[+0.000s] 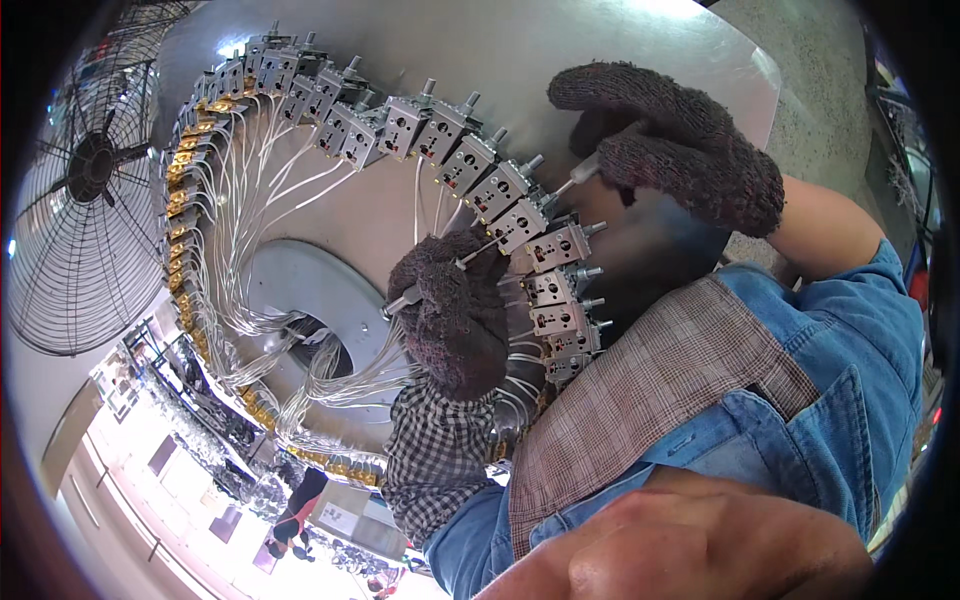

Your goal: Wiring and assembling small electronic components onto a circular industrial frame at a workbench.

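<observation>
A ring of small grey metal switch units (470, 160) with brass terminals and thin white wires (260, 190) stands on a round steel turntable (560, 50). My left hand (455, 320), in a dark knit glove, sits inside the ring at its near right side and grips a thin silver tool (405, 298) whose tip reaches one unit (520, 225). My right hand (670, 140), also gloved, is outside the ring and holds a slim screwdriver-like tool (582, 172) pointed at the shaft of a unit.
A large wire-guarded fan (90, 170) stands at the left. The white wires gather at a round hub (300, 290) mid-table. A checked apron (650, 400) covers my front. Lit shelves and another person (295, 510) show at lower left.
</observation>
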The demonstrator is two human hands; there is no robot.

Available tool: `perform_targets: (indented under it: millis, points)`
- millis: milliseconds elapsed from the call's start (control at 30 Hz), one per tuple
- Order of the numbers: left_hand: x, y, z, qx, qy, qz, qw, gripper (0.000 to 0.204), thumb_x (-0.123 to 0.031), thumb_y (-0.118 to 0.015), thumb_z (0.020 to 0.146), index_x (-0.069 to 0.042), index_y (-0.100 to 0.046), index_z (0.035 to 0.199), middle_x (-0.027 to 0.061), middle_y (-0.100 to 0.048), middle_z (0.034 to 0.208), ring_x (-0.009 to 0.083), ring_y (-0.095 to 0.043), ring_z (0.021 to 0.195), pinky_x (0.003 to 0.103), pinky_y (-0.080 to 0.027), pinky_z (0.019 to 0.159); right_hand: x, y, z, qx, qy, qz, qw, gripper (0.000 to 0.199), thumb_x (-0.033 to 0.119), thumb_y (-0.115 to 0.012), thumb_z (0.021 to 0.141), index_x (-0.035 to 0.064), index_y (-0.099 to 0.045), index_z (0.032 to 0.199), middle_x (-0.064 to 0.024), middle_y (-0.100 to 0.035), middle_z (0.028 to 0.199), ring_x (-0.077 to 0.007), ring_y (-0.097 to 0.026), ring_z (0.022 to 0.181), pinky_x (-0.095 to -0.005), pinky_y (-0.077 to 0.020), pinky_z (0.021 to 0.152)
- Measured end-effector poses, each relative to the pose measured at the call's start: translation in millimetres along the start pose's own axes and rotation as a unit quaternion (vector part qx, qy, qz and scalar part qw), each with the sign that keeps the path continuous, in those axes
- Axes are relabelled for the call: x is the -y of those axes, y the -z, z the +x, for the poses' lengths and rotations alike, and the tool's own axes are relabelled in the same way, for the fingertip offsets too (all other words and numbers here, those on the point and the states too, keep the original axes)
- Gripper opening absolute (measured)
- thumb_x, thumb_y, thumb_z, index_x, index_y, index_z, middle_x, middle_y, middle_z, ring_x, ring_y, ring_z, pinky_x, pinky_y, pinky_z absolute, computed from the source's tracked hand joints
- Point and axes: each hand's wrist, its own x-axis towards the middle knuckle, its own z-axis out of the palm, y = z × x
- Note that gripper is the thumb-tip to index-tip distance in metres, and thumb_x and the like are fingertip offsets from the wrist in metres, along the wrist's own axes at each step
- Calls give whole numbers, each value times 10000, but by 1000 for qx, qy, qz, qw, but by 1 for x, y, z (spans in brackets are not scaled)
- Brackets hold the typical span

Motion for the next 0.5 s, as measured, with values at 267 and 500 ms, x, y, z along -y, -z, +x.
perform_targets:
  millis: [267, 500]
  points:
    - [2, 3, -1, 11, -10, 5, 1000, 274, -244, -493, 892, -94, -461, 1120, 129, -552, 1071, 274, -566, 966, 443, -516, 764, -15, 12, -2, 62, 153, -227, 960, 295, 175, -552, 854, 76, -555, 1132, -56, -565, 1092, -109, -567, 875, -251, -502, 673]
    - [6, 9, 0, 39, -50, 27, 998, 277, -185, -525, 874, -104, -460, 1131, 149, -545, 1088, 299, -558, 990, 450, -518, 760, 0, 1, 3, 23, 19, -84, 996, 276, 174, -554, 855, 68, -570, 1110, -69, -579, 1080, -130, -565, 928, -269, -496, 776]
